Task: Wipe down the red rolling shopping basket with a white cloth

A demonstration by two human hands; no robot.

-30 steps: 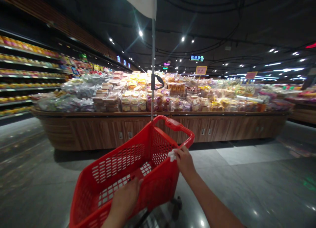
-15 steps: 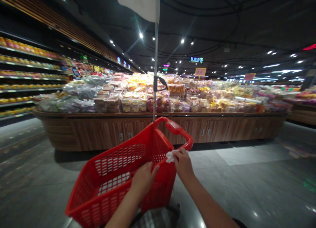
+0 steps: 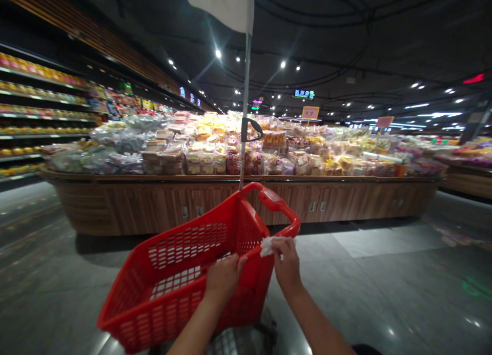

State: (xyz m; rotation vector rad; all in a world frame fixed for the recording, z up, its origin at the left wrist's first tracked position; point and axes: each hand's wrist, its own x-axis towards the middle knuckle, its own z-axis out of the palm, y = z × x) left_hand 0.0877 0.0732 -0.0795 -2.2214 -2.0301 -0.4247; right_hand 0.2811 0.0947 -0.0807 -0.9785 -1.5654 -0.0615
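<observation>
A red plastic shopping basket cart (image 3: 180,273) stands on the floor in front of me, empty, with a red handle (image 3: 279,204) at its far end. My left hand (image 3: 223,278) grips the basket's near rim, fingers curled over it. My right hand (image 3: 285,263) is closed on a crumpled white tissue (image 3: 266,246), pressed against the rim just below the handle. A thin metal pole (image 3: 243,114) rises from the cart, with a white flag (image 3: 225,5) at its top and a black clip partway up.
A long wooden display island (image 3: 161,201) heaped with packaged breads and snacks (image 3: 215,150) runs across the view ahead. Stocked shelves (image 3: 34,119) line the left wall. Grey glossy floor (image 3: 384,283) spreads on both sides. Price signs (image 3: 309,112) stand above the goods.
My left hand slid forward along the basket rim toward my right hand. The right hand with the tissue shifted slightly left along the rim. The view drew a little closer to the display.
</observation>
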